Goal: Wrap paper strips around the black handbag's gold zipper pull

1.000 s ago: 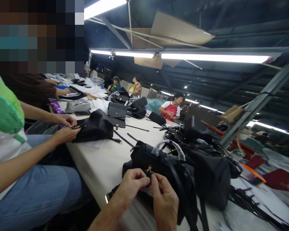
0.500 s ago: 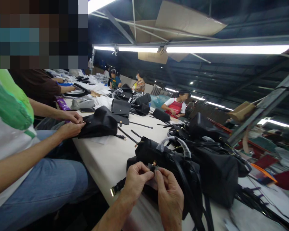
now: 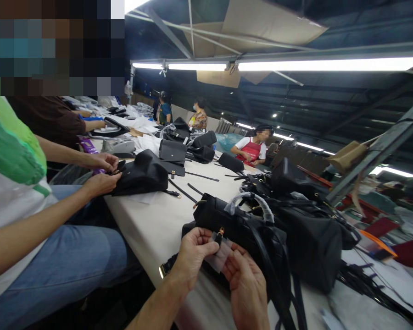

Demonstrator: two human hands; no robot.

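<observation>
Right hand (image 3: 248, 280) has lowered, exposing translucent film (image 3: 220, 259).

Smooth matt bag (image 3: 211, 211), glossy metal fitting (image 3: 222, 230), plastic film (image 3: 219, 259)

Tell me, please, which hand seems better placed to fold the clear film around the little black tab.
Probably the right hand: its fingers are at the right edge of the clear film, while the left hand appears to pinch the black tab.
</observation>
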